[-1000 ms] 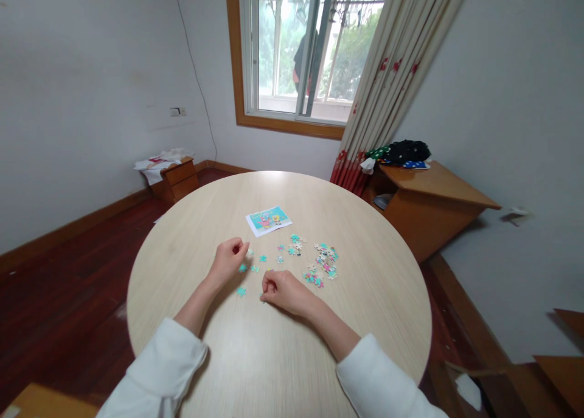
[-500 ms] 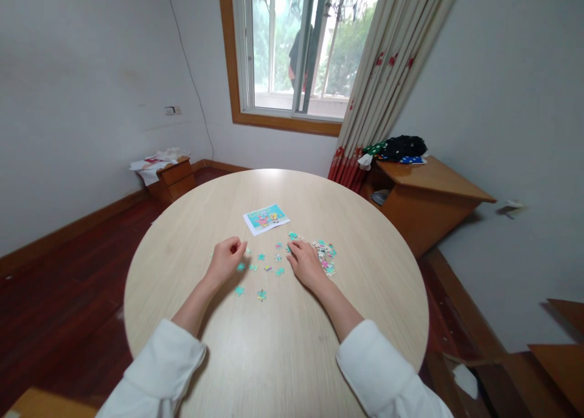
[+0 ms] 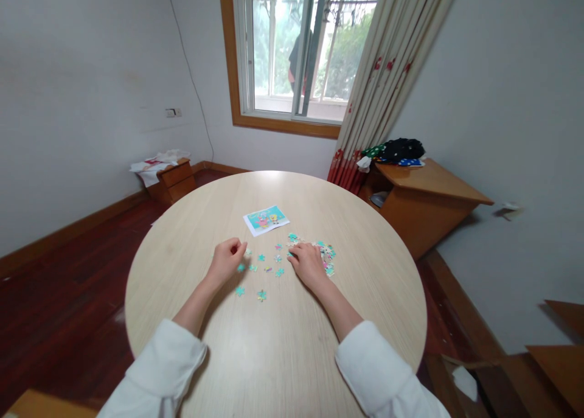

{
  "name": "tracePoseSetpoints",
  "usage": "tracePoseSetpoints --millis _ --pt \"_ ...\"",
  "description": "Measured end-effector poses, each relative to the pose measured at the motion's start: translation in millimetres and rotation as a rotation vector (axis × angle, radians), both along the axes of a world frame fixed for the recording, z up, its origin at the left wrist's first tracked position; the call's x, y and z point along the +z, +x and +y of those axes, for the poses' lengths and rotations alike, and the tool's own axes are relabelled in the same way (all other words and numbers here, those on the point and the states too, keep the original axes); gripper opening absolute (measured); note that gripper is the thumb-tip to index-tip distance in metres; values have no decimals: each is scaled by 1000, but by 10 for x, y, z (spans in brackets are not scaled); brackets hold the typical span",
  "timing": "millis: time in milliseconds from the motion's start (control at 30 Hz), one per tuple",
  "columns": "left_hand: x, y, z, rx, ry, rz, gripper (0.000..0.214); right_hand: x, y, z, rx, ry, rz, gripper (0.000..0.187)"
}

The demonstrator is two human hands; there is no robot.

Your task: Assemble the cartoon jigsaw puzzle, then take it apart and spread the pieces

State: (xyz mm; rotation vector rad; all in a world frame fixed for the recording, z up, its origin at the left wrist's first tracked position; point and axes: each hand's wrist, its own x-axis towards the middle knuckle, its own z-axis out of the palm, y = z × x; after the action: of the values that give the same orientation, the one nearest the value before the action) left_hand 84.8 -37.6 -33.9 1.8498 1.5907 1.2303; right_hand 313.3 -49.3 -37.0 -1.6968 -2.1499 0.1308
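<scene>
My left hand [image 3: 227, 260] rests on the table in a loose curl, its fingertips close to a pale puzzle piece [image 3: 247, 254]; what they hold, if anything, is hidden. My right hand [image 3: 308, 263] lies over the left side of a pile of puzzle pieces [image 3: 327, 258], fingers apart and partly covering it. Between the hands, several loose pieces are scattered, among them a teal piece [image 3: 280, 272]. Nearer to me lie another teal piece [image 3: 239, 291] and a teal-and-yellow piece [image 3: 261, 296]. Beyond the hands is a picture card [image 3: 266, 219] with pink and yellow cartoon figures.
The round wooden table [image 3: 274, 357] carries everything I handle. At the right stands a tilted wooden cabinet [image 3: 424, 193] with dark cloth [image 3: 401, 150] on top. A small drawer unit [image 3: 176, 181] sits at the back left, and a curtain [image 3: 387, 71] hangs by the window [image 3: 296, 53].
My right hand's fingers have shifted slightly and reach more over the pile. My left hand and the loose pieces stay where they were. The view has tilted very slightly.
</scene>
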Motion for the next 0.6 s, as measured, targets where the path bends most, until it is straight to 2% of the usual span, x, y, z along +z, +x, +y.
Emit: tracePoseSetpoints --millis 300,600 --pt "23 8 -10 2 7 -7 34 -68 19 32 3 121 99 26" --pt "21 -1 -13 -1 6 -6 34 -2 51 3 -25 40 52 12"
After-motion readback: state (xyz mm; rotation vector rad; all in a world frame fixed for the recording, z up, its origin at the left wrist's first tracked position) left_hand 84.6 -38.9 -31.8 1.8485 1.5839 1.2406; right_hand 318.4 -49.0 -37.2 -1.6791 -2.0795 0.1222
